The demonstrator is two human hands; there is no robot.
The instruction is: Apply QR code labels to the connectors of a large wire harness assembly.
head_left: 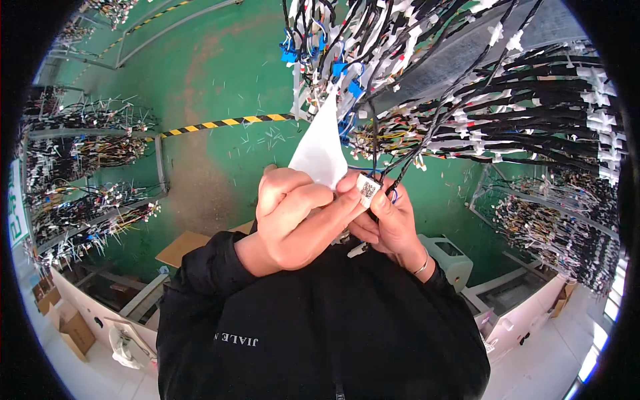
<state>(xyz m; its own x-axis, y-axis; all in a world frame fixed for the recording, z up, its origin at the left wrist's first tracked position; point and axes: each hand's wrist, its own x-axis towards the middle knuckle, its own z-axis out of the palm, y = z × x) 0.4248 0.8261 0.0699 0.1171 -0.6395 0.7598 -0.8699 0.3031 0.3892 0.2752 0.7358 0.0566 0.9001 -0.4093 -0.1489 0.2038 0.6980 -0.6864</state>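
Observation:
My left hand [290, 217] is closed, with a white paper sheet [320, 150] rising from between its fingers. Its fingertips also press at a small white label [368, 189] with a printed square code. That label sits at a bundle of black taped cables [400, 167], part of a wire harness. Wrapped round the cables close by, my right hand [393, 223] has its thumb against the label's edge. A small white connector [358, 250] hangs just below the hands. Whether the label is fully stuck to a cable, I cannot tell.
Many harnesses with blue connectors [340, 69] hang ahead, beside a grey metal beam [453, 60]. More black harnesses [533, 133] fill the right; racks of harnesses [93, 140] stand left. Black-and-yellow tape [227, 123] crosses the green floor [220, 73], where clippings lie. A cardboard piece [181, 247] lies near my left sleeve.

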